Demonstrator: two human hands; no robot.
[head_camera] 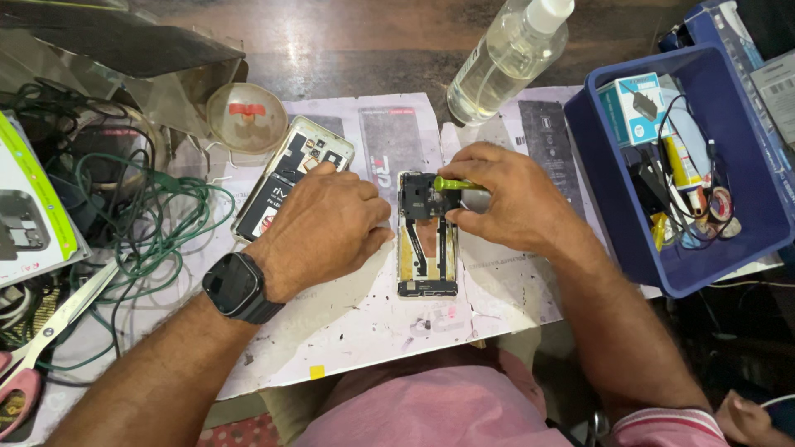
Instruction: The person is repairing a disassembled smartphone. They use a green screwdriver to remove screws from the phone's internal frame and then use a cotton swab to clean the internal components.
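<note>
Opened gold-framed smartphone with exposed black circuit board (pixel 427 236) lies flat on the stained white paper mat (pixel 364 323), left of the blue plastic bin (pixel 617 240). Left hand (pixel 319 232) presses its edge, fingers curled. Right hand (pixel 513 199) pinches a green-handled screwdriver (pixel 454 184). Likely light, rigid, fragile; grip the frame edges.

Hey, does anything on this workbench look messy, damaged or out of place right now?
Yes. A tangle of green wire sprawls loosely at the left edge, with pink-handled scissors lying on it. The white paper mat is stained and scuffed. The opened phone between the left hand and right hand lies straight.
</note>
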